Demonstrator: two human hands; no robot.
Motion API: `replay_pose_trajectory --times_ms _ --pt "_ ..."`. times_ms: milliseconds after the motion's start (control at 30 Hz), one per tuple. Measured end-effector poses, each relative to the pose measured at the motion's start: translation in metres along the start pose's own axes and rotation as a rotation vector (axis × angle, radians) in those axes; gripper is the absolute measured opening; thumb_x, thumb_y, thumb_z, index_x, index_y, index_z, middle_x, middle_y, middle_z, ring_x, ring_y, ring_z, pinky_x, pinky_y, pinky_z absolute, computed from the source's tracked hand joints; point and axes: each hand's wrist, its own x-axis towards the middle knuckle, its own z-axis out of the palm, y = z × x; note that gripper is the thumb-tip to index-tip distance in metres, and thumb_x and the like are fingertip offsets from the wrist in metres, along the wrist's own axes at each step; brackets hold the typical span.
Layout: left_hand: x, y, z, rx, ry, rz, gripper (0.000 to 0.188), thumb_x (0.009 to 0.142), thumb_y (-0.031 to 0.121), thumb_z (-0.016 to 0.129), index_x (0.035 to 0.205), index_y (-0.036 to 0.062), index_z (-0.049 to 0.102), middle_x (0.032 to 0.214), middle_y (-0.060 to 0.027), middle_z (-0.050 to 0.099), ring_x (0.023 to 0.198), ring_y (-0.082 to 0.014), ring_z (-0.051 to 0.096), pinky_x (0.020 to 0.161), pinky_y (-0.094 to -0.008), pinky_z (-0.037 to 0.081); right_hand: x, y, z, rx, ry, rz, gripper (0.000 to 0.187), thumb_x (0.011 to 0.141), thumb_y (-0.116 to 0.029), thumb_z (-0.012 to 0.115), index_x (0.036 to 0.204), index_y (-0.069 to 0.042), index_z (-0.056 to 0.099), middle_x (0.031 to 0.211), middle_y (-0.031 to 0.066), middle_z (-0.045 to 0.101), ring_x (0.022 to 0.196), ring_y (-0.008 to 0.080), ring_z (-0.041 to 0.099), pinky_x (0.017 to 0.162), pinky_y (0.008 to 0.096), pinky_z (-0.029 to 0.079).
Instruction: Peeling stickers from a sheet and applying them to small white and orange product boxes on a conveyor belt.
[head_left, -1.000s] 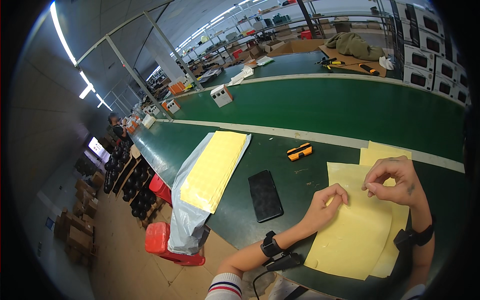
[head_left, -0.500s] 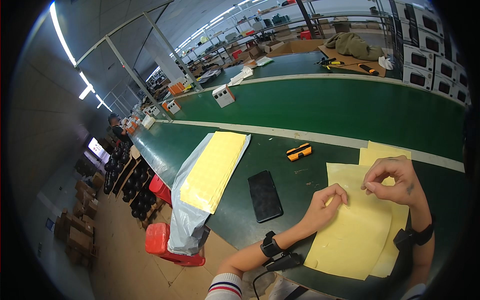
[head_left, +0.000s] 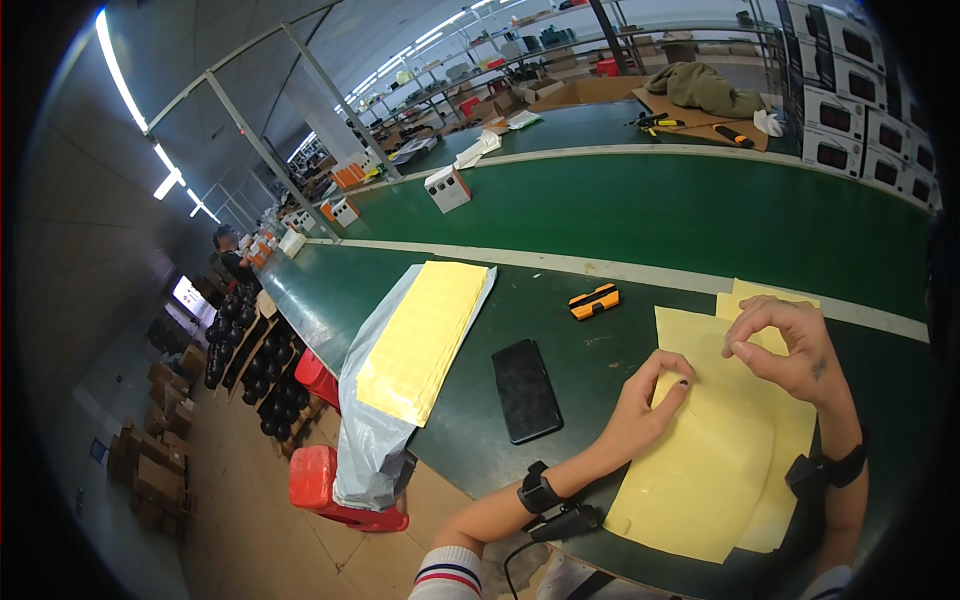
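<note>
Yellow sheets (head_left: 700,480) lie overlapped on the green table in front of me, with small wrinkles in the top one. My left hand (head_left: 640,415) rests over the left part of the top sheet. Its thumb and index finger come together, and a small dark spot shows at the fingertips. Above the sheets' far right part, my right hand (head_left: 785,345) makes a pinch with thumb and forefinger. Whatever either pinch holds is too small to make out. Black straps with small devices circle both wrists.
Left of the hands are a black phone (head_left: 527,391), an orange-and-black cutter (head_left: 595,302), and a yellow sheet stack (head_left: 425,340) on a grey plastic bag (head_left: 365,465). Red stools (head_left: 315,477) stand beside the table. A small white-and-orange box (head_left: 447,189) sits on the green belt beyond.
My left hand has shifted slightly upward, and its thumb and index finger have changed their bend. The top sheet's far edge reaches a little farther away. My right hand keeps its pinch, slightly higher.
</note>
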Motion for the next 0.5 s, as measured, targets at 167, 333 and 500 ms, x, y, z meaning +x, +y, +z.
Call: replay_pose_trajectory --times_ms 167,333,500 --pt "0.001 0.0 0.001 -0.031 0.06 -0.068 0.017 0.088 0.0 0.053 0.104 0.0034 0.049 0.1 -0.002 0.052 0.098 -0.0078 0.048 0.086 -0.0225 0.039 0.0 0.0 -0.004 0.009 -0.006 0.04 0.006 0.077 -0.008 0.065 0.079 -0.002 0.064 0.077 0.0066 0.066 0.074 0.0165 0.061 0.075 0.0278 0.045" --pt "0.004 -0.008 -0.003 -0.051 0.025 -0.135 0.021 0.089 -0.003 0.049 0.109 0.0029 0.048 0.105 -0.0032 0.051 0.102 -0.0085 0.049 0.085 -0.0221 0.042 0.001 0.002 -0.004 -0.001 0.008 0.026 0.008 0.078 -0.008 0.065 0.081 -0.001 0.064 0.077 0.007 0.066 0.074 0.0158 0.061 0.074 0.0268 0.045" --pt "0.006 -0.007 -0.004 0.039 -0.183 -0.04 0.027 0.089 -0.002 0.047 0.114 0.0016 0.056 0.111 -0.0059 0.053 0.102 -0.011 0.052 0.087 -0.0251 0.043 -0.001 0.008 -0.011 -0.012 0.042 0.037 0.009 0.079 -0.009 0.064 0.081 -0.001 0.064 0.079 0.0058 0.066 0.076 0.0131 0.061 0.074 0.0261 0.045"
